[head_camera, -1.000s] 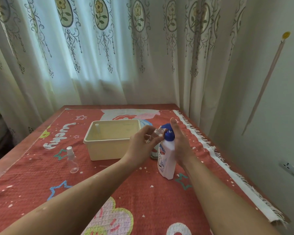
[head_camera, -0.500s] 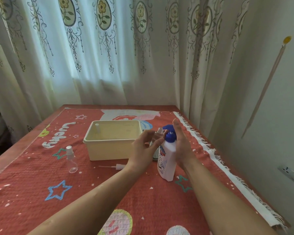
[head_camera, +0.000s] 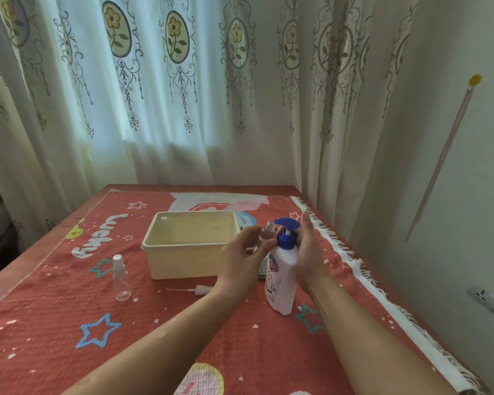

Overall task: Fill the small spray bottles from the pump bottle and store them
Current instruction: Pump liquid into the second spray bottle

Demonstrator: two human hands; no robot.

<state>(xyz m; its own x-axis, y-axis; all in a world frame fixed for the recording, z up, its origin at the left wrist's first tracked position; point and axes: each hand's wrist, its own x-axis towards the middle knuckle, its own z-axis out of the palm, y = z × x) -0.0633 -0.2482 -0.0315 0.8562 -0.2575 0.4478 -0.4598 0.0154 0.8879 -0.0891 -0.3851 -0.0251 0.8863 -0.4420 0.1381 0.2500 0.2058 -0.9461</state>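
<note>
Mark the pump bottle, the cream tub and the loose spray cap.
pump bottle (head_camera: 281, 283), head view, white body.
cream tub (head_camera: 183, 263), head view, front wall.
loose spray cap (head_camera: 202, 290), head view, white cap end.

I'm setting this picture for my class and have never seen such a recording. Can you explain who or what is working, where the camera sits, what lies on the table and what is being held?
No machine here: a person works with bare hands, and the one camera is worn on their head, looking forward and down, so you see both forearms reaching out. The left hand grips a small uncapped spray bottle at the spout of a white pump bottle with a blue pump; the right hand rests open against that bottle's side. On the red patterned cloth stand a cream plastic tub and a capped clear spray bottle; a loose spray top with its tube lies in front of the tub.
</note>
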